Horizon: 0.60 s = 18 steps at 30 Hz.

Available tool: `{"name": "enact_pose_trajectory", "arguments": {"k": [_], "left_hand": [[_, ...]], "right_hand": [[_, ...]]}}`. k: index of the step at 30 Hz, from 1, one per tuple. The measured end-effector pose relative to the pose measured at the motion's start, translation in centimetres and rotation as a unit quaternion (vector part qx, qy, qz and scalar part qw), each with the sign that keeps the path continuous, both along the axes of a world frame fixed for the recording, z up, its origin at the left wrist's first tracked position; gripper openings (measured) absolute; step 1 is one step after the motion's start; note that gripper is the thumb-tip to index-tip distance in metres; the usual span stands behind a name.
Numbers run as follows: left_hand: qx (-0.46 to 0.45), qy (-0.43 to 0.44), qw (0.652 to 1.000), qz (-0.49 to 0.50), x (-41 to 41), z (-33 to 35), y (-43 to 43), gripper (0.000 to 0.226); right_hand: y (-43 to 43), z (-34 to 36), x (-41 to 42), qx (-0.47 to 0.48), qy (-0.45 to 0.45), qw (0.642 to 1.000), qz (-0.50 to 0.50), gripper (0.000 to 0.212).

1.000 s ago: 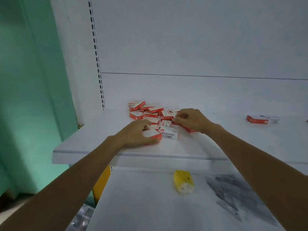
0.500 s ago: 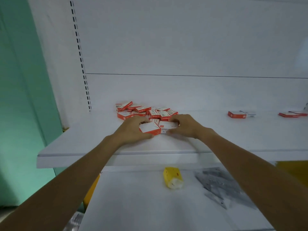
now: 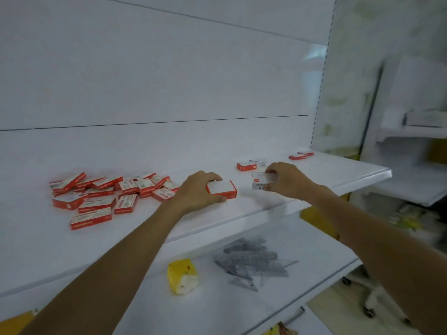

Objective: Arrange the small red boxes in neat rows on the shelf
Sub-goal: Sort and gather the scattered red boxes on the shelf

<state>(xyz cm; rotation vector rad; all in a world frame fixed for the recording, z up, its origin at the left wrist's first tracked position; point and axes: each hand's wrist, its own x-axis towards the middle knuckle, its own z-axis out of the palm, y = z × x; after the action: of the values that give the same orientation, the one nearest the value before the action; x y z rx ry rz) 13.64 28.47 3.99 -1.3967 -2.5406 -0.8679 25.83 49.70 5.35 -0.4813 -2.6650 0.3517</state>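
Note:
A loose heap of several small red boxes [image 3: 108,194] lies on the left of the white shelf [image 3: 326,175]. My left hand [image 3: 198,189] grips one red box [image 3: 221,188] just right of the heap. My right hand [image 3: 286,180] pinches another small box [image 3: 260,181], mostly white side showing, a little further right and just above the shelf. A single red box [image 3: 246,165] sits behind it near the back wall, and two more red boxes [image 3: 301,155] lie at the far right of the shelf.
On the lower shelf [image 3: 321,257] lie a yellow packet [image 3: 182,275] and a grey plastic bag [image 3: 251,261]. The back panel [image 3: 169,81] rises behind the boxes. The shelf's right end stands at an upright, with another white shelf unit [image 3: 416,131] beyond it.
Both hands have left the heap and moved right along the shelf, each carrying a box. The camera has swung right, so the heap now sits at the left.

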Motion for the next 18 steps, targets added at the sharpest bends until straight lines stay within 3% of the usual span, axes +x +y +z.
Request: {"name": "enact_pose_trajectory", "arguments": {"k": [7, 18], "left_hand": [[-0.004, -0.004, 0.999, -0.048, 1.6, 0.2, 8.9, 0.057], [0.017, -0.001, 0.999, -0.03, 0.9, -0.2, 23.5, 0.052]], "right_hand": [[6.9, 0.1, 3.5, 0.0, 0.015, 0.998, -0.061, 0.038], [21.3, 0.1, 1.5, 0.007, -0.017, 1.0, -0.024, 0.044]]}}
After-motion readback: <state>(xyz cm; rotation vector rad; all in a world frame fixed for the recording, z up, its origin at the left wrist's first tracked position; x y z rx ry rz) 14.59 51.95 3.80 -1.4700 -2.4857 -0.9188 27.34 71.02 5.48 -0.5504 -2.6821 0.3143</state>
